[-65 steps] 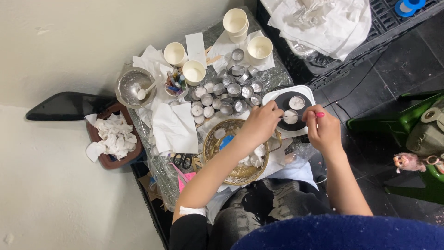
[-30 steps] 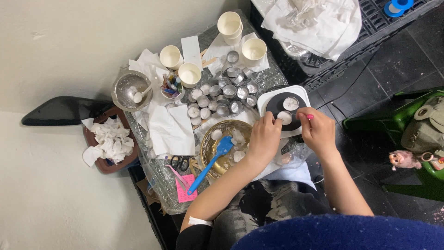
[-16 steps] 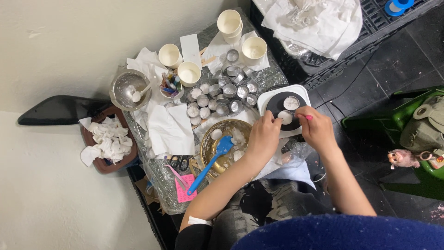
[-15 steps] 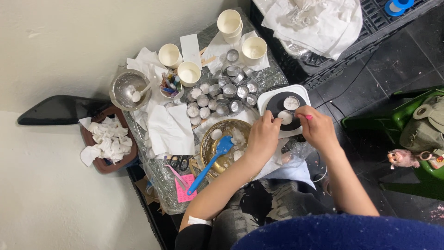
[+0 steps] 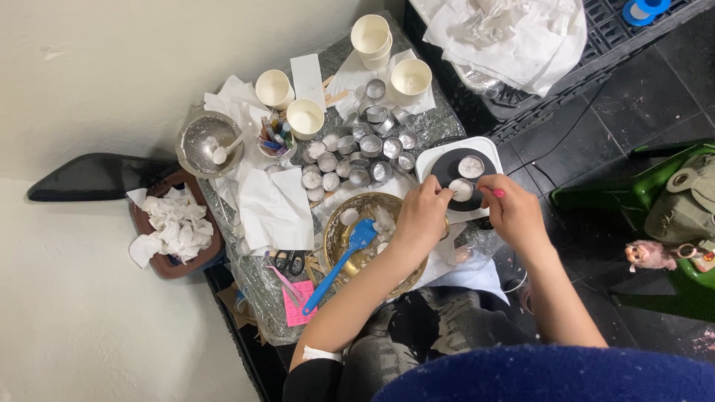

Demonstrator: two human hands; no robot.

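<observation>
**Ana:** Dark floor tiles run along the right, a pale wall on the left, and between them stands a small foil-covered table (image 5: 261,298) crowded with things. Where are the hands?

**Ben:** Both sit at the table's right end, over a white hot plate (image 5: 428,158) with a black round top. Two small metal cups of white wax rest on that black disc. The left hand (image 5: 421,222) is curled, its fingertips touching the nearer small cup (image 5: 461,190). The right hand (image 5: 512,211) is closed around a thin pink-tipped tool (image 5: 492,191), whose end reaches the same cup.

**Ana:** So the cup lies between the two hands?

**Ben:** Yes, just past the fingertips of both, toward the far side. The second cup (image 5: 471,166) is just beyond it, untouched.

**Ana:** Is the left hand actually pinching the cup?

**Ben:** I cannot tell; the fingers hide the rim.

**Ana:** What lies under the left forearm?

**Ben:** A brass-coloured bowl (image 5: 339,231) with a blue spatula (image 5: 339,264) leaning in it, handle pointing toward the person.

**Ana:** And farther off?

**Ben:** A cluster of empty tin cups (image 5: 365,149) near the middle, white paper cups (image 5: 371,37) at the far edge, a steel bowl (image 5: 208,141) with a spoon on the left, crumpled tissues in a brown tray (image 5: 175,227), scissors (image 5: 290,260) and a pink note (image 5: 298,301) at the near edge.
</observation>
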